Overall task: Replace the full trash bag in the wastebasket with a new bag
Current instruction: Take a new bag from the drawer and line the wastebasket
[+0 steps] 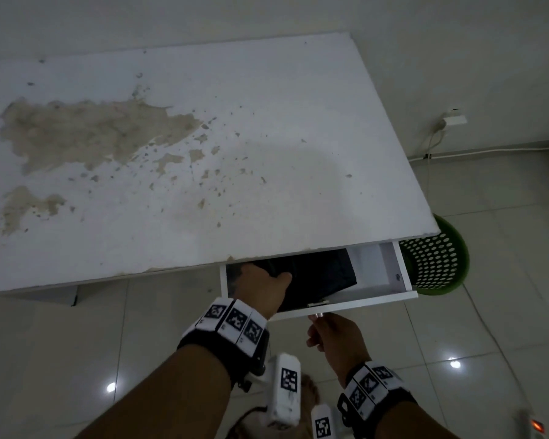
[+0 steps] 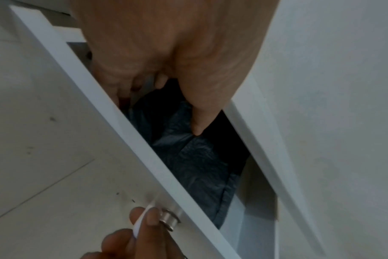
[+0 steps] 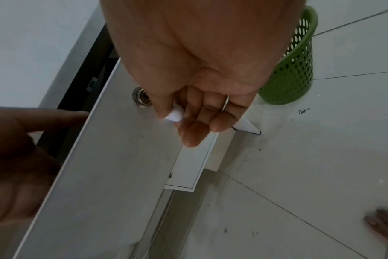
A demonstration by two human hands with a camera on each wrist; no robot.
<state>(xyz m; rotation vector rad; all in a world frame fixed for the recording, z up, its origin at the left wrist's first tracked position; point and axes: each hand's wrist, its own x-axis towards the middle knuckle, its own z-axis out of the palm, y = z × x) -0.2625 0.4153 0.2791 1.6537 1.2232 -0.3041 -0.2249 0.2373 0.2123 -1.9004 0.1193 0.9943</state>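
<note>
New bag (image 2: 188, 157) lies folded in the open drawer (image 1: 377, 270) under the desk (image 1: 203, 137); thin black film, light, limp, slippery; likely stacked layers, hard to tell; pinch one folded edge. Left hand (image 1: 260, 286) fingers curled onto it; right hand (image 3: 197, 98) pinches a small white tab by the lock. Wastebasket (image 1: 438, 261) sits just beside the drawer.

Head view overhead, wrist views close, all sharing drawer (image 1: 346, 304).
</note>
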